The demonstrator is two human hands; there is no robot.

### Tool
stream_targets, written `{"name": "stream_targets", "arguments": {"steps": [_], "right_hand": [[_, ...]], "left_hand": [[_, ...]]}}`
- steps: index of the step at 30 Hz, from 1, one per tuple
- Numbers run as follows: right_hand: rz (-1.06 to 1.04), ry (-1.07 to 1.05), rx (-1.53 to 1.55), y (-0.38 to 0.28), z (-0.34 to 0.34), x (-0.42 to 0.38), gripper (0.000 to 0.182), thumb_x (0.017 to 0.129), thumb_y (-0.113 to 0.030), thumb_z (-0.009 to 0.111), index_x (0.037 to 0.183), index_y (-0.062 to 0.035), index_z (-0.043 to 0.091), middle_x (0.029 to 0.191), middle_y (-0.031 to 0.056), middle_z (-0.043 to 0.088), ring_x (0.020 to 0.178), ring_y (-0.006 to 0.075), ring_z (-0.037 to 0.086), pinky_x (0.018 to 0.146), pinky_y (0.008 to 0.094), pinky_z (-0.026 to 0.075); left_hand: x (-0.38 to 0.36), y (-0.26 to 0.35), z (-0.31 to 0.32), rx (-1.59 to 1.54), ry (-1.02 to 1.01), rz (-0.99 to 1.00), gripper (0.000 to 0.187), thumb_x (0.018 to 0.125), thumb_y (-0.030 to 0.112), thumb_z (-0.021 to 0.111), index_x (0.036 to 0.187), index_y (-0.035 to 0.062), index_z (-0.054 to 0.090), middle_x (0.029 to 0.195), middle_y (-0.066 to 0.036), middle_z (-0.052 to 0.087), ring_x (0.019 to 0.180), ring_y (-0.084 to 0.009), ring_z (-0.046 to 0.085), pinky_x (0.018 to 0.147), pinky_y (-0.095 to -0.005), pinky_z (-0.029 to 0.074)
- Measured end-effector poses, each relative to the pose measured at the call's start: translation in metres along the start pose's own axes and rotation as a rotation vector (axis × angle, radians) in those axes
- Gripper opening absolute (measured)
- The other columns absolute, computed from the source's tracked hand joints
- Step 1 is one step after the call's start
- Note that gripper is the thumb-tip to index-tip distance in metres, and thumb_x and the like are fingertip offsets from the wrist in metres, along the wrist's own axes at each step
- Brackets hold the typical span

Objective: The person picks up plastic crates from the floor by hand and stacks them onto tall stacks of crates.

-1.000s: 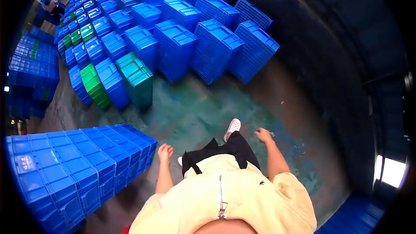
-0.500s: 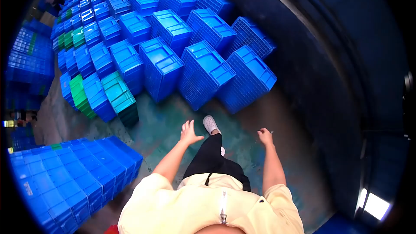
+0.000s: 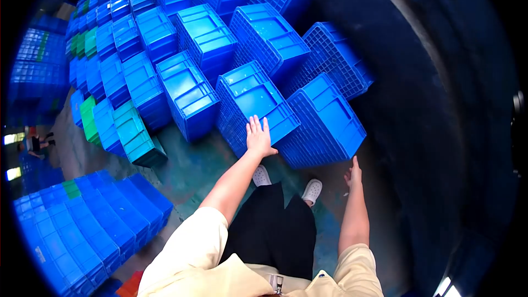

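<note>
My left hand (image 3: 259,138) is open, its fingers spread over the near edge of a tall stack of blue plastic crates (image 3: 250,91). Beside that stack, to the right, stands another stack of blue crates (image 3: 330,118) with gridded sides. My right hand (image 3: 354,177) is at its lower right corner, fingertips close to the edge, with the fingers stretched upward and partly curled. A small pale bit shows at the side of this hand; I cannot tell what it is.
Rows of stacked blue crates fill the area ahead, with a teal crate stack (image 3: 135,132) and a green one (image 3: 89,121) at the left. More blue crates (image 3: 88,231) stand at lower left. A dark wall (image 3: 418,132) runs along the right. A person (image 3: 37,143) is far left.
I have moved closer to the front crate stacks. Both hands have reached forward, the left from above the floor to a crate stack's edge, the right up to the neighbouring stack's corner.
</note>
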State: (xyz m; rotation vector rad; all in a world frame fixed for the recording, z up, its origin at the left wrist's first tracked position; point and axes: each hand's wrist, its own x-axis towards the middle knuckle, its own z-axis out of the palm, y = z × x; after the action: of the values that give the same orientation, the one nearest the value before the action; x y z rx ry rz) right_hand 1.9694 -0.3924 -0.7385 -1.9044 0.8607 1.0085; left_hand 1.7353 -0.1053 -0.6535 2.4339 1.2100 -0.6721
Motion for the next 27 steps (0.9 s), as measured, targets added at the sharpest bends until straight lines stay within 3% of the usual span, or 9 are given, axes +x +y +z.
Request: {"name": "stream_targets", "arguments": {"steps": [1,2,4,6,10,14,15,20,27], "right_hand": [[0.004,-0.109,0.087,-0.005,0.009,0.022,0.069,0.072,-0.052,0.059,0.123,-0.01,0.038,0.111,0.0115,0.047,0.102,0.0257,0.044,0.084,0.0409,0.035],[0.014,-0.12,0.074,-0.01,0.019,0.038,0.069,0.072,-0.052,0.059,0.123,-0.01,0.038,0.111,0.0115,0.047,0.102,0.0257,0.044,0.084,0.0409,0.035],[0.008,-0.459,0.43,-0.004,0.034,0.059,0.063,0.076,-0.05,0.056,0.122,-0.0105,0.04,0.107,0.0133,0.049,0.098,0.0269,0.047,0.084,0.0435,0.037],[0.055,-0.499,0.494,-0.005,0.029,0.051,0.052,0.078,-0.042,0.057,0.116,-0.0081,0.044,0.103,0.0134,0.052,0.094,0.0251,0.05,0.081,0.042,0.041],[0.034,-0.636,0.376,0.003,0.004,0.061,0.038,0.08,-0.029,0.059,0.106,-0.0036,0.048,0.095,0.0091,0.056,0.08,0.0204,0.056,0.066,0.031,0.048],[0.004,-0.76,0.32,0.044,-0.044,0.059,0.045,0.08,-0.018,0.059,0.117,-0.0033,0.039,0.105,0.0104,0.052,0.092,0.0227,0.054,0.077,0.0374,0.048],[-0.015,-0.764,0.297,0.051,-0.05,0.048,0.044,0.081,-0.019,0.057,0.118,-0.004,0.038,0.105,0.0094,0.052,0.088,0.0217,0.055,0.072,0.0338,0.048],[0.182,-0.868,-0.037,0.07,-0.045,0.033,0.053,0.069,-0.001,0.062,0.115,-0.0007,0.038,0.103,0.0117,0.052,0.093,0.0234,0.055,0.078,0.0374,0.049],[-0.086,-0.826,-0.419,0.107,-0.016,-0.017,0.057,0.055,0.001,0.065,0.107,0.003,0.042,0.093,0.0104,0.053,0.081,0.0216,0.055,0.073,0.0318,0.046]], "left_hand": [[0.012,0.005,0.005,0.004,-0.009,-0.017,0.115,0.05,0.046,0.075,0.133,-0.0017,0.01,0.135,-0.029,0.01,0.127,-0.0405,0.008,0.103,-0.0461,0.011],[0.024,0.01,0.009,0.066,-0.014,-0.038,0.115,0.051,0.046,0.075,0.133,-0.0008,0.01,0.134,-0.029,0.013,0.127,-0.0403,0.011,0.103,-0.0462,0.012],[0.038,0.019,0.025,0.233,0.018,-0.077,0.11,0.052,0.043,0.074,0.134,0.0028,0.012,0.131,-0.027,0.023,0.123,-0.039,0.022,0.102,-0.0466,0.016],[0.043,0.027,0.036,0.247,0.064,-0.117,0.106,0.052,0.036,0.074,0.134,0.0051,0.014,0.127,-0.026,0.028,0.12,-0.038,0.027,0.101,-0.0468,0.018],[0.03,0.038,0.038,0.17,0.096,-0.113,0.104,0.049,0.026,0.074,0.133,0.005,0.016,0.123,-0.026,0.031,0.116,-0.0388,0.031,0.1,-0.0473,0.02],[-0.039,0.056,0.057,0.052,0.142,-0.062,0.108,0.045,0.024,0.077,0.132,0.0042,0.016,0.12,-0.026,0.031,0.115,-0.0394,0.03,0.1,-0.048,0.019],[-0.062,0.058,0.067,0.0,0.194,-0.035,0.105,0.045,0.023,0.075,0.131,0.0029,0.019,0.116,-0.028,0.032,0.111,-0.0416,0.032,0.098,-0.0482,0.022],[-0.174,0.075,0.143,-0.165,0.131,-0.076,0.104,0.044,0.021,0.076,0.13,0.0042,0.021,0.117,-0.026,0.029,0.112,-0.0419,0.029,0.098,-0.0506,0.022],[-0.278,0.107,0.252,-0.39,0.094,-0.498,0.107,0.047,0.02,0.077,0.129,-0.0038,0.013,0.121,-0.027,0.024,0.114,-0.0429,0.026,0.097,-0.0478,0.025]]}}
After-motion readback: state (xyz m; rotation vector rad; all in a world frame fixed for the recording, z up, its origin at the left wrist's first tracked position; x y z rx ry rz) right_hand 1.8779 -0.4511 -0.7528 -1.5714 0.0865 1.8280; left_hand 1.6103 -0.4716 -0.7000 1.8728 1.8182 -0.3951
